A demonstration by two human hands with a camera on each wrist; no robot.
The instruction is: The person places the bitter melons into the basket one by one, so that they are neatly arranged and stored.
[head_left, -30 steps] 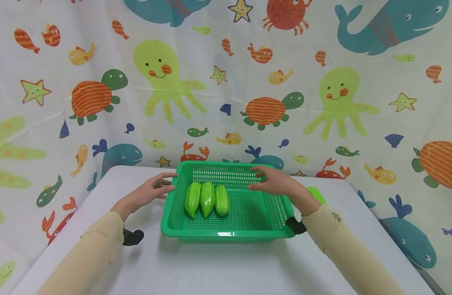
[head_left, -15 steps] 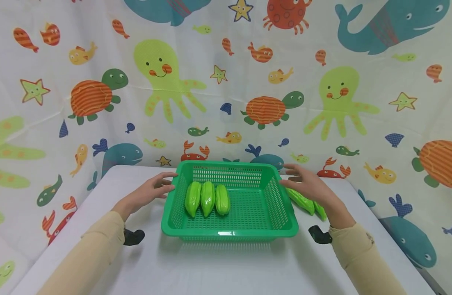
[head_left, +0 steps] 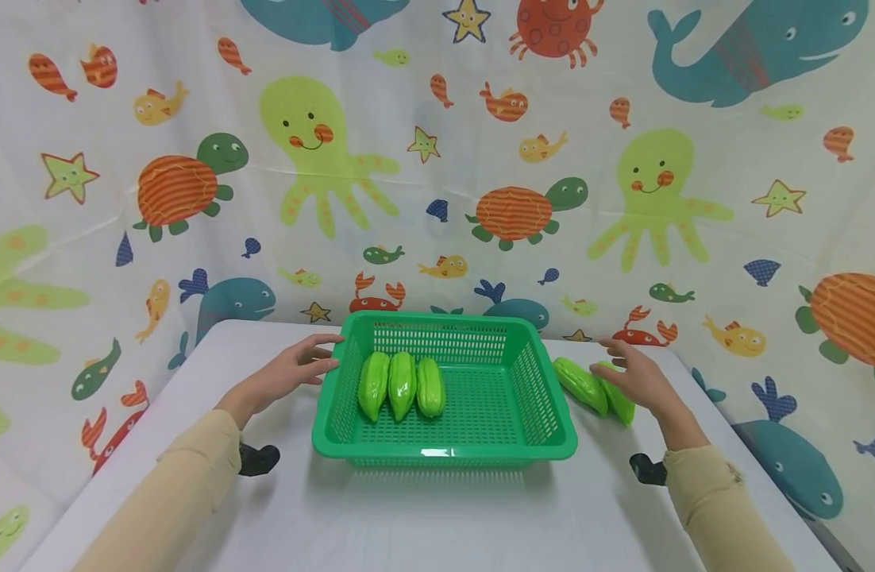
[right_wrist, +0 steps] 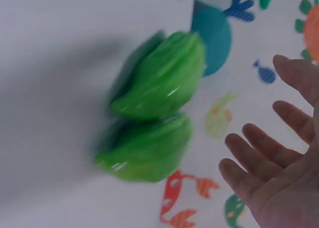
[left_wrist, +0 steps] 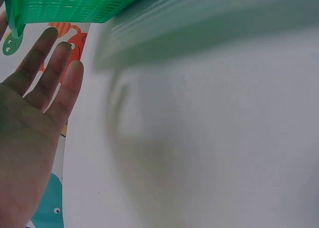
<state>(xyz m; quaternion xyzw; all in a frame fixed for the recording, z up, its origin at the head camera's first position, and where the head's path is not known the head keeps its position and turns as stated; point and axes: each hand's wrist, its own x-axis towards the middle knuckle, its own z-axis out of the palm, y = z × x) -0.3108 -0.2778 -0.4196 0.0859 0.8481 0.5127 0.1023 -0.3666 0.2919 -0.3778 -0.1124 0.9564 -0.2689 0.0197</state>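
Observation:
A green slotted plastic basket (head_left: 509, 453) stands on the white table. Inside it, three glossy ridged green gourds (head_left: 402, 385) lie side by side toward the left. My left hand (head_left: 283, 377) is at the basket's left rim, fingertips right at the edge and fingers loosely extended. To the basket's right lie two more green gourds, one closer to the basket (head_left: 580, 384) and the other (head_left: 621, 403) partly covered by my right hand (head_left: 641, 381). That hand hovers over the pair with fingers spread; in the right wrist view nothing is between its fingers and both gourds (right_wrist: 164, 78) lie beyond them.
Behind the table hangs a white curtain (head_left: 395, 183) printed with sea animals, close to the table's back edge. White tabletop (head_left: 437, 524) stretches in front of the basket. A black strap piece (head_left: 648, 469) sticks out at the right wrist, another (head_left: 257, 459) at the left.
My right hand has moved from above the basket's right part out to the right, over the two gourds beside it, uncovering them. The left hand and basket have stayed put.

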